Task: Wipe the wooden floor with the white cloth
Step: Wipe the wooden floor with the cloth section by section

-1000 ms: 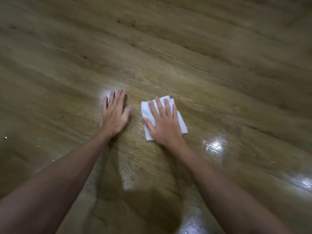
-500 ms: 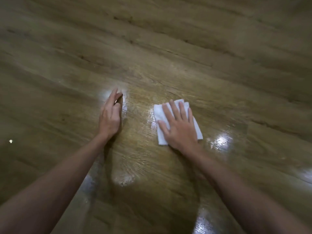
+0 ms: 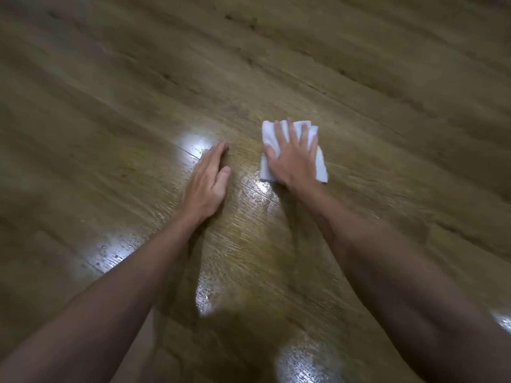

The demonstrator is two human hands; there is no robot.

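Note:
A folded white cloth (image 3: 320,164) lies flat on the wooden floor (image 3: 387,78) in the middle of the head view. My right hand (image 3: 293,156) presses down on it with spread, straight fingers and covers most of it. My left hand (image 3: 207,183) rests on the bare boards a short way to the left of the cloth, fingers straight and close together, holding nothing. Both forearms reach in from the bottom corners.
Brown planks fill the whole view, running diagonally. Shiny wet patches (image 3: 193,145) reflect light near my left fingertips, between my hands, at the lower left and along the bottom. A dark shadow lies between my arms.
My right hand has slid the cloth forward and to the right across the boards. My left hand has shifted a little forward beside it. The view has moved with them.

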